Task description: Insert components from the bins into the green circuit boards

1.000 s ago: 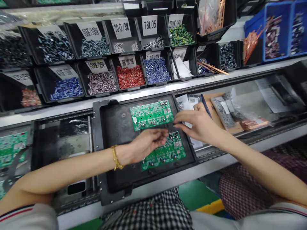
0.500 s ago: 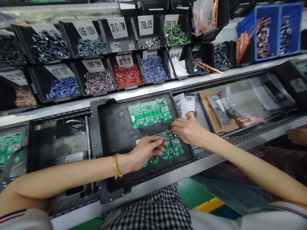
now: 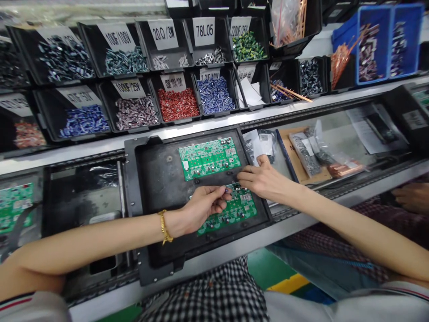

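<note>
My left hand point(image 3: 204, 209) is over the lower green circuit board point(image 3: 234, 213), thumb and forefinger pinched on a small dark blue-purple capacitor point(image 3: 227, 191). It wears a gold bracelet. My right hand point(image 3: 259, 180) rests at the upper right corner of the same board, its fingertips pressed together near small parts there. Whatever those fingers grip, if anything, is hidden. A second green circuit board point(image 3: 209, 158) lies above the first. Both boards sit in a black tray point(image 3: 154, 179) and carry small mounted components.
Labelled black bins point(image 3: 179, 103) of loose components stand in rows behind the rail. Blue bins point(image 3: 373, 49) are at the far right. Bagged parts point(image 3: 306, 154) lie right of the tray, another board point(image 3: 16, 203) left. Another person's hand point(image 3: 412, 195) shows at the right edge.
My left thumb and forefinger have drawn closer together, and the capacitor between them shows more plainly. My right hand stays at the board's corner, only slightly shifted.
</note>
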A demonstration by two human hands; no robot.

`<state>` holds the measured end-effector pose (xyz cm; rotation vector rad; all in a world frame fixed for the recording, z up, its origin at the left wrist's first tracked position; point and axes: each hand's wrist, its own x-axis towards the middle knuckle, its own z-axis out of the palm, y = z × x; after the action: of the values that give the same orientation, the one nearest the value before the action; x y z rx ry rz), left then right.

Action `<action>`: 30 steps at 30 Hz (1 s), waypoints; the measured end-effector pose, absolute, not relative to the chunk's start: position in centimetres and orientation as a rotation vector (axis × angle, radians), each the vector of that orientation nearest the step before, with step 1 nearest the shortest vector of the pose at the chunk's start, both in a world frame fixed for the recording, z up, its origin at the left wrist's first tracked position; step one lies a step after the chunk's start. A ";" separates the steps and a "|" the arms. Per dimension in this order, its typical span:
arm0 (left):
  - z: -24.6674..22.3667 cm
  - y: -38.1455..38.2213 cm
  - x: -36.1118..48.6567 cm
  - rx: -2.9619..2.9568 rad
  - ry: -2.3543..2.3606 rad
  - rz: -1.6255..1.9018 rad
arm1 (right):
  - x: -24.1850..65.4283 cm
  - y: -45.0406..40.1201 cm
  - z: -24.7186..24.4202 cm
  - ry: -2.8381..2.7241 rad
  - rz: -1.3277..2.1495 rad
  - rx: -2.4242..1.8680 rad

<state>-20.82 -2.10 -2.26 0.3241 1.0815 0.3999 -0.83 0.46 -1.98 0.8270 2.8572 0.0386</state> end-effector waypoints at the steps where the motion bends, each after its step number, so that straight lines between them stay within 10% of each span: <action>1: -2.2 -2.0 -20.7 0.317 1.089 0.396 | -0.7 0.6 -2.0 2.860 0.033 0.815; 30: -3.9 -0.8 -20.3 0.672 0.979 0.548 | 0.1 1.8 -2.0 2.913 -0.024 0.609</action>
<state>-20.25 -0.84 -3.88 0.6720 0.9788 0.5483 0.13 1.79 -2.00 0.6090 2.9128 -0.0236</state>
